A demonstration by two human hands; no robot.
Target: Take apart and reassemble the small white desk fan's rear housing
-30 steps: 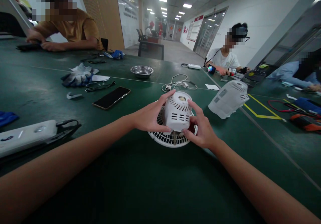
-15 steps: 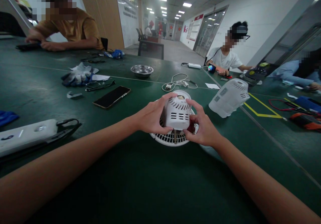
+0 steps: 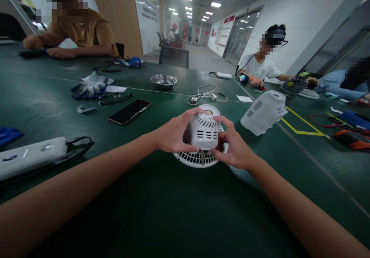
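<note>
Between my hands is a white plastic motor housing (image 3: 204, 133) with vent slots, a part of a small fan. My left hand (image 3: 176, 133) grips its left side, thumb low at the front edge and fingers at the top. On the right side, my right hand (image 3: 232, 144) holds it with the thumb at the lower edge and the index finger on top. Below the housing lies a round white fan grille (image 3: 190, 161) on the green table (image 3: 162, 204). A dark post shows between housing and grille. The inside of the housing is hidden.
A translucent white plastic shell (image 3: 261, 113) stands to the right. Around are a phone (image 3: 129, 111), a coiled white cable (image 3: 205, 95), a steel bowl (image 3: 163, 81), gloves (image 3: 92, 86), a white device (image 3: 37, 154) and an orange-black meter (image 3: 351, 139). Several people sit around the table.
Both my hands keep their hold on the housing, which has barely shifted. At the far right, a co-worker's hand has moved by a dark object, and a white round part shows there.
</note>
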